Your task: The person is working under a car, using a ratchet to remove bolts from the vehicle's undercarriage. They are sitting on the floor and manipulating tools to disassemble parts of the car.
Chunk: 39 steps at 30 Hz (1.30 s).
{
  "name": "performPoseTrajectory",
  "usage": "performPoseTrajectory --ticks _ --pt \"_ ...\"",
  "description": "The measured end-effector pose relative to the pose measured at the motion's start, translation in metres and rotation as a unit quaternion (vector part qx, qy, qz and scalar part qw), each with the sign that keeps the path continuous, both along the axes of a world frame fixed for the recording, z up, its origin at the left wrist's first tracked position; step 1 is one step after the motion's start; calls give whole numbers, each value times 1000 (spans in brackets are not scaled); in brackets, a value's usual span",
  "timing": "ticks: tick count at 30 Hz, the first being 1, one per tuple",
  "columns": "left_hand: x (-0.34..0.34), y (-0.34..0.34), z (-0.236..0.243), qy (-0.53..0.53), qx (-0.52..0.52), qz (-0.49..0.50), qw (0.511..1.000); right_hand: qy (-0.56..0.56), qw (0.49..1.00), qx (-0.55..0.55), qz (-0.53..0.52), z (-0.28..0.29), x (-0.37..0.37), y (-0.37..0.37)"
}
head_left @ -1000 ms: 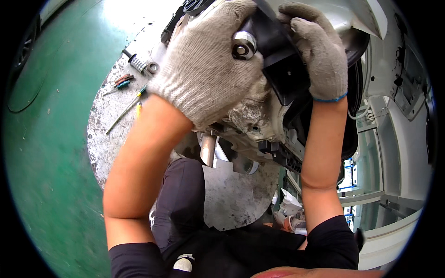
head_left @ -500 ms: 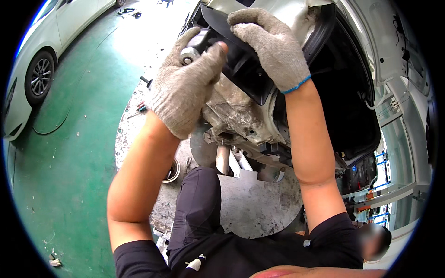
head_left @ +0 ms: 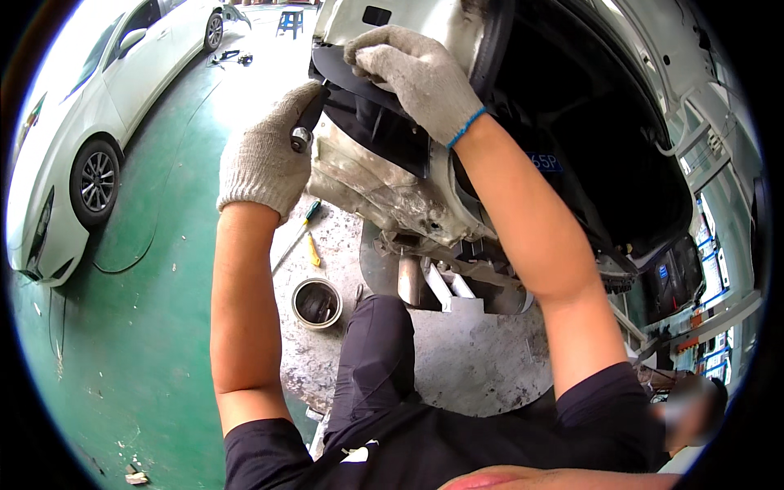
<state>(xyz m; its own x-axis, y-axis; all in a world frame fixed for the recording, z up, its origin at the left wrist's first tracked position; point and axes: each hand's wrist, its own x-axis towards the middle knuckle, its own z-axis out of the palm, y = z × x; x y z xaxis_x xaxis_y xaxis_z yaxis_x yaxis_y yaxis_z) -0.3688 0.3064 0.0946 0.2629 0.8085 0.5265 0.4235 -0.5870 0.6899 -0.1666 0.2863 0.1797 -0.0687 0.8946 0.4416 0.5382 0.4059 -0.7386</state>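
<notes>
My left hand [head_left: 265, 155], in a knitted work glove, is closed around a black hand tool [head_left: 303, 122] with a round silver end. Most of the tool is hidden by the glove, so its exact kind does not show. The tool's far tip lies against or close to the left edge of a curved black panel [head_left: 359, 117] on the car body. My right hand [head_left: 412, 77], gloved too, has its fingers curled at the panel's upper edge and seems to grip it. Below the panel is bare, dirty off-white car bodywork [head_left: 371, 175].
To the right opens a dark car trunk [head_left: 588, 188]. On the stained platform lie a teal-handled tool [head_left: 312, 211], a yellow-handled tool [head_left: 314, 251] and an open round can [head_left: 296, 307]. A white car [head_left: 122, 77] stands left; a stool [head_left: 291, 23] stands far off. Another person [head_left: 694, 408] is at lower right.
My view has shifted. My left hand has turned and moved lower and to the left with the tool, whose silver end now points toward me. My right hand stays at the panel's upper edge.
</notes>
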Motion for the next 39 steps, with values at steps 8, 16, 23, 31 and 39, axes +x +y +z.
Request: performPoseTrajectory --ticks 8,16,23,31,39 --pt "52 -26 -6 -710 -350 -327 516 80 994 29 67 -4 5 11" --pt "17 -18 -6 77 22 68 994 64 996 35 54 -9 4 12" --pt "9 -15 9 -232 -214 -92 944 49 997 25 55 -10 11 11" --pt "49 -22 -9 -688 -316 -290 585 18 999 15 28 -3 1 6" --pt "15 -21 -1 -155 -23 -12 988 25 999 17 31 -7 4 7"
